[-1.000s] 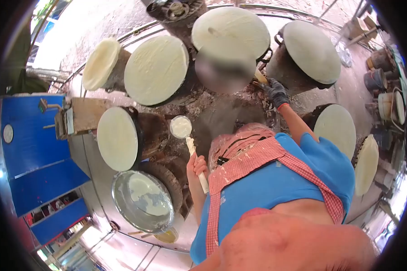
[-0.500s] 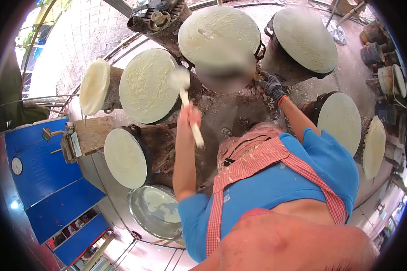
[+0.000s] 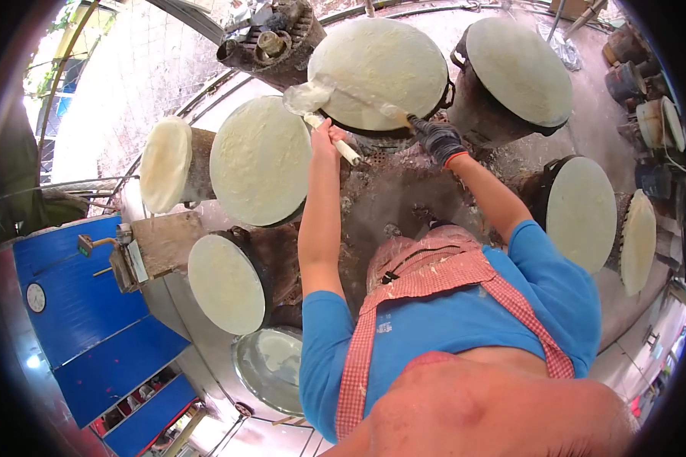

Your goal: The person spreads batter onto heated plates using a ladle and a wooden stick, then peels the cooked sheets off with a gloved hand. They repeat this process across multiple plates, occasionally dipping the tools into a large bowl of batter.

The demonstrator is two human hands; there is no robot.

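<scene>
My left hand grips the white handle of a ladle. Its batter-filled cup hangs over the left rim of a round, cloth-covered steamer top at the far middle. My right hand, in a dark glove, holds a thin flat stick that reaches leftward across the near edge of the same top, towards the ladle. A pale sheet of batter covers this top. I wear a blue shirt and a red checked apron.
Several more round batter-covered tops ring me: one at left, one at lower left, one at far right, one at right. A metal batter basin sits low left. Blue cabinet at left, buckets at right.
My left hand has raised the ladle from beside the batter basin up to the far middle top. My gloved right hand stays by that top, its stick now over the rim.
</scene>
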